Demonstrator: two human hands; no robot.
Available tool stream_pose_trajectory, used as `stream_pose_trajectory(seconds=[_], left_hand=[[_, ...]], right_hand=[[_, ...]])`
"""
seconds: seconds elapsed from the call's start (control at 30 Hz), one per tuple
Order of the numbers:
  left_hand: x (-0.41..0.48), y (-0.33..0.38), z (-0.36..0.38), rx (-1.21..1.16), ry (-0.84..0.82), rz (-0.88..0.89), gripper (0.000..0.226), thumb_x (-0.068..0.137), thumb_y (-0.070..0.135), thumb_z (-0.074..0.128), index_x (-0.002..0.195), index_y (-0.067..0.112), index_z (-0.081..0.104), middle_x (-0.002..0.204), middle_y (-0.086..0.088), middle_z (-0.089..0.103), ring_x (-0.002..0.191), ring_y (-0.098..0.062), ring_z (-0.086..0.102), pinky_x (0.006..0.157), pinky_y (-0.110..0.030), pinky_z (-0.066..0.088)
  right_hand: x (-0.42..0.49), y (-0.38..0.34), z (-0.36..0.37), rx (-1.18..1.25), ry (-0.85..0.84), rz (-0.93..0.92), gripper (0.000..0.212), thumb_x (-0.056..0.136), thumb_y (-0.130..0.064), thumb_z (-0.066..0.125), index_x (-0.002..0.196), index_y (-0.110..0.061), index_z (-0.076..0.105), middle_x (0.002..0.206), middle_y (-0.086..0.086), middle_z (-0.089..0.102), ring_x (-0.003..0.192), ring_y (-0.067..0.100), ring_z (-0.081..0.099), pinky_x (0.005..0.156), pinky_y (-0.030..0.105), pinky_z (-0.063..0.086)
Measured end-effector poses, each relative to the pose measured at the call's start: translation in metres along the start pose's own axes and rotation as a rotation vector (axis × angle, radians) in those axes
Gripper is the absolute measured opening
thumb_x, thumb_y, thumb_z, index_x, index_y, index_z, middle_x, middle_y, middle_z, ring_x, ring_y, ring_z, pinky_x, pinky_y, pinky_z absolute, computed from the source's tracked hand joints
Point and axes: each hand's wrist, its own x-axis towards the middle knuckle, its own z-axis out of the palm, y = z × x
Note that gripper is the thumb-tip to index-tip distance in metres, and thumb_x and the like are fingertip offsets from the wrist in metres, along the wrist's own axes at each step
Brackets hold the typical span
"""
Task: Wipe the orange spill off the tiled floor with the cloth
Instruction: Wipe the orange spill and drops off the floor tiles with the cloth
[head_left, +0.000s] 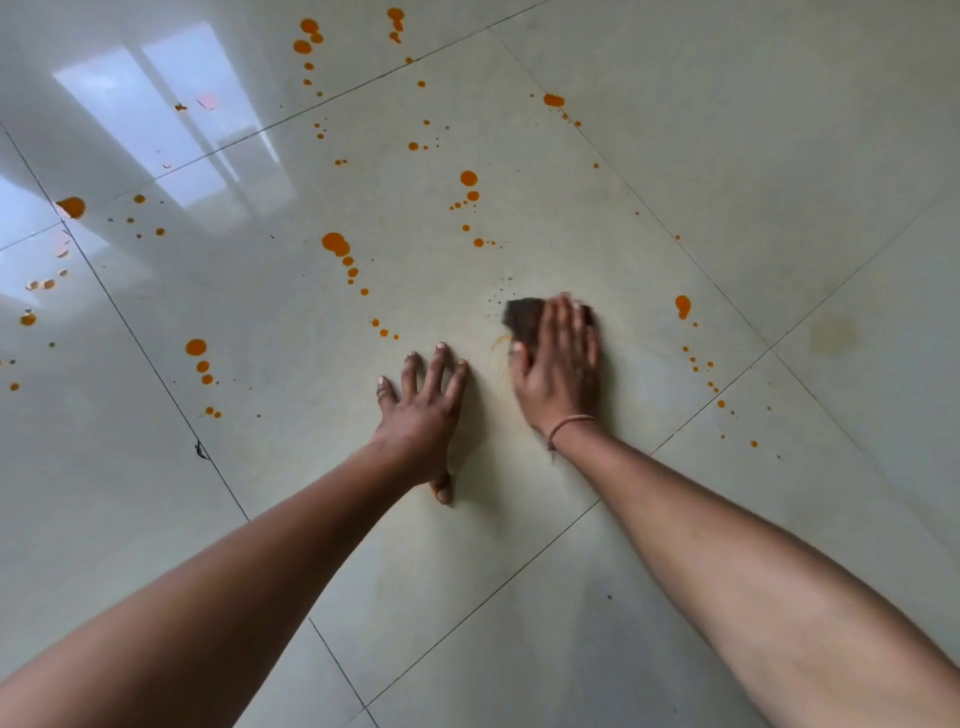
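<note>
Right hand (558, 358) pressing dark cloth (522, 314) on tiled floor (727, 156), orange drops (335, 243)

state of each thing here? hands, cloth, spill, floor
left hand: flat on the floor, fingers spread, holding nothing
right hand: pressed flat on the cloth, slightly blurred
cloth: dark, bunched under the right hand, on the floor
spill: orange drops scattered, mostly unwiped
floor: glossy tile, faint orange smear beside the cloth

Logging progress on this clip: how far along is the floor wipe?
Done: only a small patch, left with a faint orange smear. In hand: the right hand presses the dark cloth on the tile; the left hand rests flat. Left: most orange drops, ahead and on both sides.
</note>
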Motion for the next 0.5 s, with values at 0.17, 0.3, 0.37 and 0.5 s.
stream_pose_trajectory(seconds=[0.17,0.3,0.37,0.5], left_hand=[[-0.009,-0.009,0.003,-0.052,0.076,-0.004,0.156,0.048,0.043,0.093,0.151,0.008,-0.019,0.157,-0.010,-0.028,0.146,-0.033,-0.021,0.118,-0.055,0.000],[-0.013,-0.010,0.004,-0.030,0.103,-0.121,0.162,0.044,0.053,0.091,0.149,0.005,-0.022,0.156,-0.012,-0.030,0.145,-0.036,-0.020,0.118,-0.057,0.001],[-0.010,-0.008,0.004,-0.054,0.085,-0.159,0.164,0.042,0.052,0.092,0.149,0.004,-0.022,0.156,-0.013,-0.030,0.145,-0.038,-0.018,0.116,-0.060,0.006],[-0.008,-0.004,0.001,-0.116,0.038,-0.154,0.161,0.045,0.041,0.095,0.148,0.003,-0.023,0.153,-0.015,-0.034,0.143,-0.041,-0.023,0.114,-0.064,0.007]], right_hand=[[-0.069,0.039,-0.014,-0.029,-0.177,-0.384,0.071,0.090,-0.044,0.036,0.150,-0.009,0.029,0.159,0.008,0.024,0.147,0.021,0.015,0.117,0.039,0.016],[-0.009,0.027,-0.007,-0.011,-0.049,-0.060,0.070,0.089,-0.045,0.033,0.147,-0.005,0.035,0.155,0.014,0.032,0.144,0.027,0.024,0.117,0.041,0.017],[0.009,-0.012,0.002,0.009,-0.009,-0.007,0.070,0.089,-0.044,0.032,0.146,-0.003,0.036,0.153,0.017,0.034,0.143,0.030,0.027,0.117,0.043,0.017],[-0.046,0.004,-0.004,-0.023,-0.154,-0.439,0.069,0.089,-0.043,0.036,0.148,-0.006,0.034,0.155,0.012,0.032,0.144,0.025,0.025,0.116,0.040,0.019]])
